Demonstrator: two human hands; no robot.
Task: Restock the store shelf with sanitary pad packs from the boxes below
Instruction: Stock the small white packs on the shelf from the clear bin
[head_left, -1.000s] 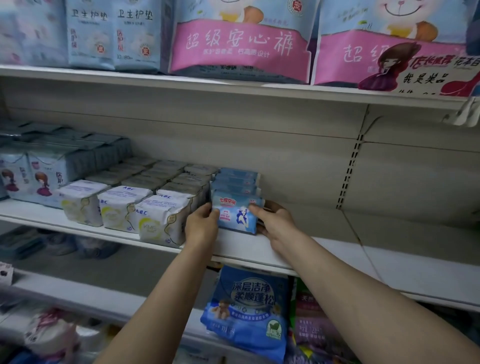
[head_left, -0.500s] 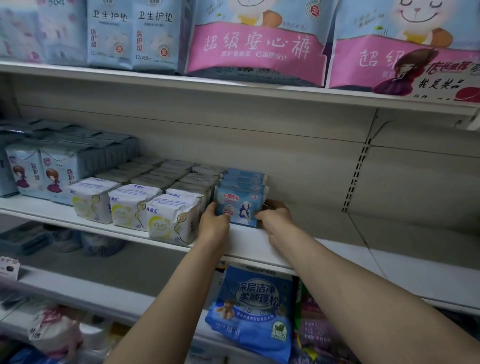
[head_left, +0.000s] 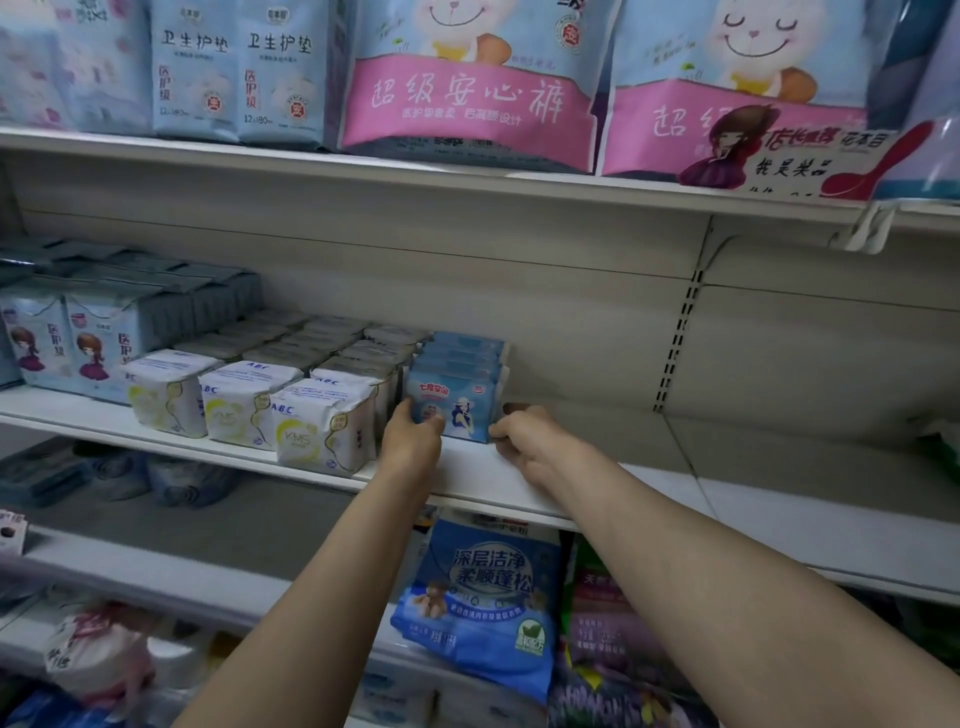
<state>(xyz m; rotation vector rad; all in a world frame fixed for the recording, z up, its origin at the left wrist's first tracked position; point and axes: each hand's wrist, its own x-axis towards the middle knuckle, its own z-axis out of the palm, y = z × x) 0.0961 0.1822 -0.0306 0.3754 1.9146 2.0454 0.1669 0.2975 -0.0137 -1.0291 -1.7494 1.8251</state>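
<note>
A row of small blue sanitary pad packs (head_left: 457, 395) stands on the white middle shelf (head_left: 467, 483), running back toward the rear panel. My left hand (head_left: 410, 441) grips the front pack's left lower corner, thumb on its face. My right hand (head_left: 524, 436) is at the front pack's right lower edge with its fingers curled; their tips are hidden. White ABC packs (head_left: 322, 426) stand in rows just left of the blue row.
Right of the blue row the shelf is bare up to the slotted upright (head_left: 675, 353). Large pink-and-blue bags (head_left: 467, 93) fill the upper shelf. A blue detergent bag (head_left: 483, 597) sits below. Light-blue packs (head_left: 78, 343) stand at the far left.
Both hands have pushed the blue front pack deeper onto the shelf, away from the front edge. The camera has moved closer.
</note>
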